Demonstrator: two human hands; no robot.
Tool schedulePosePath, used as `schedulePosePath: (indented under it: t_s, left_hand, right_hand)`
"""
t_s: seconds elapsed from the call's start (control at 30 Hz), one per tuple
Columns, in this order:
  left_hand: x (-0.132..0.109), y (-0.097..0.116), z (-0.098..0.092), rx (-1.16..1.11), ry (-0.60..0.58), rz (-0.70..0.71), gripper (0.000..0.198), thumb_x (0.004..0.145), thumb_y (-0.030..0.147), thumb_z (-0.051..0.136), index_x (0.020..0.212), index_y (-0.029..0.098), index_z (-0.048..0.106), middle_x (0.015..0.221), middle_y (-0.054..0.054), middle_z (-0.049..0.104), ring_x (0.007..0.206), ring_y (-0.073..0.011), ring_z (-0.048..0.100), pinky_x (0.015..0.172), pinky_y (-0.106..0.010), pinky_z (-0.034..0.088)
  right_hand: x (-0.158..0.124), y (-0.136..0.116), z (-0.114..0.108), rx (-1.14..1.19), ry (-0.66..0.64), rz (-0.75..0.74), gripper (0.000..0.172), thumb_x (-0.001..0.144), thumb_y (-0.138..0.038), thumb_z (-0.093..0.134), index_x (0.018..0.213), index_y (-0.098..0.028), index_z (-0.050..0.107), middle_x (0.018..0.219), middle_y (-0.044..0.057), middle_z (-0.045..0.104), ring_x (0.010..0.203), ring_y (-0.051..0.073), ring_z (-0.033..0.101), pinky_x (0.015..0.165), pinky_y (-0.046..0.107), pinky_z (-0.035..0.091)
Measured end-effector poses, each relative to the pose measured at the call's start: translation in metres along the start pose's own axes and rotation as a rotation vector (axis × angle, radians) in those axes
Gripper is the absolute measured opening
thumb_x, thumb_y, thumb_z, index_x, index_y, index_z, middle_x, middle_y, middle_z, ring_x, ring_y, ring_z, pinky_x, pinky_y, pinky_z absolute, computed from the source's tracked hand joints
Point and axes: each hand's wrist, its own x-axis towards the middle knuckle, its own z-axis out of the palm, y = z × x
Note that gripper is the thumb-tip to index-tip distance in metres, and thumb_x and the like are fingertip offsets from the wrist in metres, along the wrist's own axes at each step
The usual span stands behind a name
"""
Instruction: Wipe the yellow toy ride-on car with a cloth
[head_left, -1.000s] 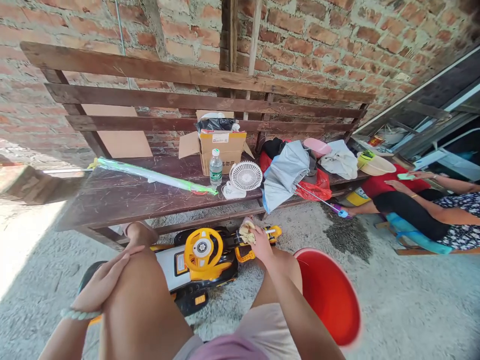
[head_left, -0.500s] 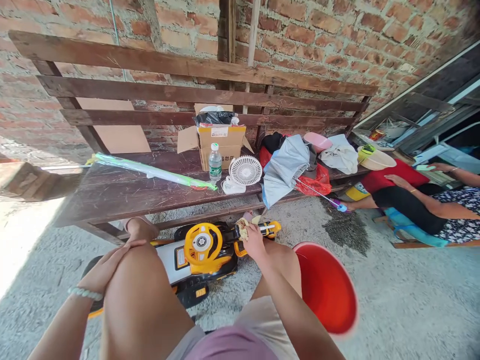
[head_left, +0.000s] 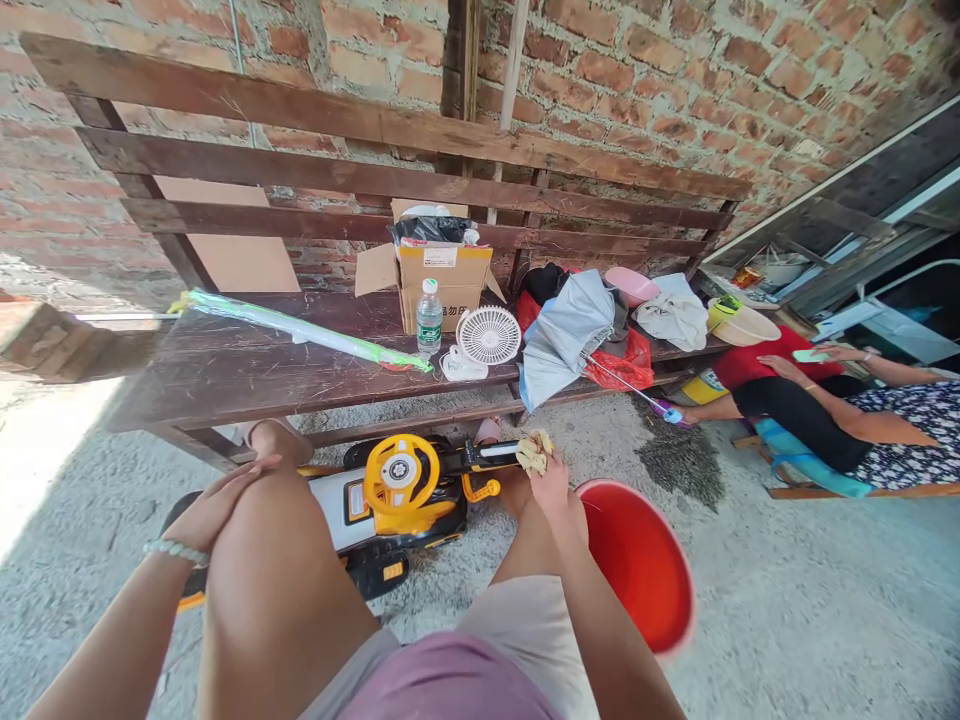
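My right hand [head_left: 551,483] is closed around a crumpled, stained yellowish cloth [head_left: 533,452]. The cloth lies against the far end of the black arm [head_left: 480,456] of a ride-on toy digger, covering its tip. Between my knees stands the digger's body with its yellow steering wheel [head_left: 401,472] and grey seat [head_left: 341,508]. A yellow curved lever [head_left: 482,488] sticks out below the arm. My left hand [head_left: 236,497], a beaded bracelet at its wrist, rests on my left knee with fingers stretched out and holds nothing.
A wooden bench [head_left: 217,365] ahead bears a water bottle [head_left: 429,318], a white fan [head_left: 487,336], a cardboard box [head_left: 442,272] and a silver umbrella [head_left: 566,335]. A red bucket [head_left: 637,570] stands beside my right leg. Another person [head_left: 885,425] sits at the right.
My right hand has moved to the right with the cloth, along the digger's arm to its end. My left hand stays on the knee. The view has shifted slightly.
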Motion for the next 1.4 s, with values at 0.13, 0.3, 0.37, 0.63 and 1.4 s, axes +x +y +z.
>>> schedulePosePath:
  t_s: [0.13, 0.3, 0.37, 0.63, 1.4]
  left_hand:
    - [0.0, -0.003, 0.0, 0.0, 0.009, 0.019, 0.066, 0.068, 0.073, 0.069, 0.107, 0.022, 0.082, 0.148, -0.01, 0.075, 0.159, -0.0345, 0.051, 0.14, -0.049, 0.026]
    - [-0.003, -0.003, 0.003, -0.025, 0.036, -0.024, 0.058, 0.076, 0.066, 0.064, 0.112, 0.024, 0.081, 0.149, -0.008, 0.075, 0.157, -0.0324, 0.053, 0.139, -0.047, 0.029]
    - [-0.002, -0.004, 0.004, -0.03, 0.029, -0.025, 0.057, 0.078, 0.063, 0.063, 0.117, 0.024, 0.08, 0.152, -0.007, 0.072, 0.157, -0.0322, 0.053, 0.139, -0.049, 0.03]
    - [-0.002, -0.007, 0.006, -0.016, 0.039, 0.013, 0.054, 0.078, 0.064, 0.063, 0.109, 0.022, 0.079, 0.152, -0.009, 0.072, 0.159, -0.0327, 0.051, 0.14, -0.046, 0.027]
    - [-0.005, 0.005, 0.01, -0.044, 0.027, -0.026, 0.057, 0.078, 0.061, 0.058, 0.112, 0.02, 0.078, 0.151, -0.012, 0.072, 0.16, -0.0308, 0.05, 0.14, -0.041, 0.027]
  right_hand:
    - [-0.01, -0.022, 0.033, 0.057, -0.023, 0.103, 0.052, 0.097, -0.019, 0.054, 0.147, -0.017, 0.067, 0.155, 0.023, 0.06, 0.134, 0.037, 0.059, 0.112, 0.051, 0.051]
    - [-0.038, -0.039, 0.048, 0.005, -0.175, -0.106, 0.058, 0.09, -0.012, 0.061, 0.147, -0.022, 0.069, 0.162, 0.014, 0.061, 0.132, 0.034, 0.062, 0.11, 0.046, 0.054]
    - [-0.045, -0.04, 0.044, -0.032, -0.24, -0.224, 0.057, 0.091, -0.012, 0.062, 0.147, -0.021, 0.069, 0.164, 0.014, 0.06, 0.134, 0.034, 0.061, 0.113, 0.046, 0.053]
    - [-0.011, -0.028, 0.007, -0.19, -0.297, -0.116, 0.053, 0.092, -0.013, 0.063, 0.144, -0.023, 0.064, 0.167, 0.015, 0.055, 0.134, 0.033, 0.064, 0.106, 0.043, 0.055]
    - [0.007, -0.054, -0.041, -0.029, -0.229, -0.442, 0.082, 0.089, -0.012, 0.056, 0.169, -0.029, 0.048, 0.159, 0.007, 0.062, 0.143, 0.03, 0.053, 0.121, 0.046, 0.045]
